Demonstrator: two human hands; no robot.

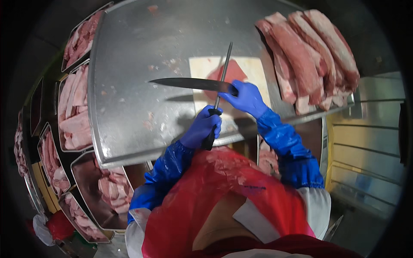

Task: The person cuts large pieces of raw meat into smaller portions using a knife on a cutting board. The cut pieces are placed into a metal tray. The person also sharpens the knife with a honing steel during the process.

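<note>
My left hand (201,128), in a blue glove, is closed around the black handle of a honing steel (227,60), whose rod points up and away from me. My right hand (247,99), gloved in blue too, grips a long-bladed knife (185,83) near its heel. The blade reaches out to the left and crosses the rod; whether the two touch I cannot tell. Beneath them lies a white cutting board (198,64) with a flat piece of red meat (234,71) on it. Most of the knife's handle is hidden by my fingers.
Long slabs of pork (305,56) are heaped at the right end of the metal table (133,56). Along the left side stand several metal trays of meat, one of them a deep tray (88,180). Another person's red garment (60,224) shows at the lower left.
</note>
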